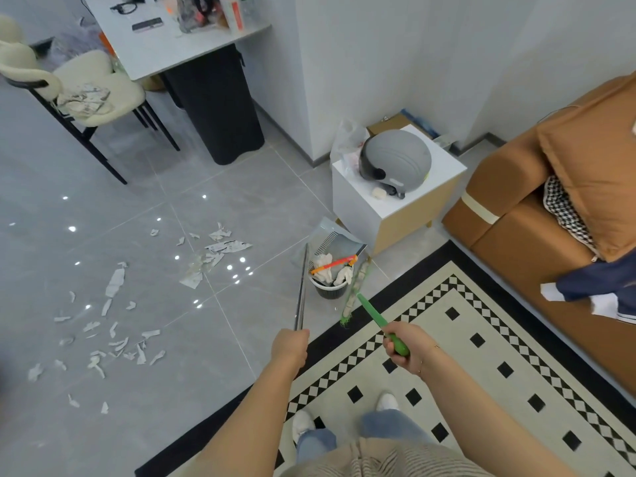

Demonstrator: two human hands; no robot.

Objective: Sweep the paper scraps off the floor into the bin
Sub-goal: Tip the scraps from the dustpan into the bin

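Several torn paper scraps (113,325) lie scattered over the grey tiled floor at the left, with a second cluster (213,253) further back. A small dark bin (330,287) stands on the floor ahead, filled with white crumpled paper and an orange stick. My left hand (290,349) grips the metal handle of a grey dustpan (339,241), whose pan is tilted over the bin. My right hand (401,342) holds the green handle of a small broom (354,294), its bristles hanging beside the bin's right rim.
A white cabinet (389,208) with a grey helmet (395,163) stands behind the bin. A brown sofa (550,201) is on the right. A checkered rug (481,356) lies under my feet. A cream chair (86,87) and a white table (172,39) stand at the back left.
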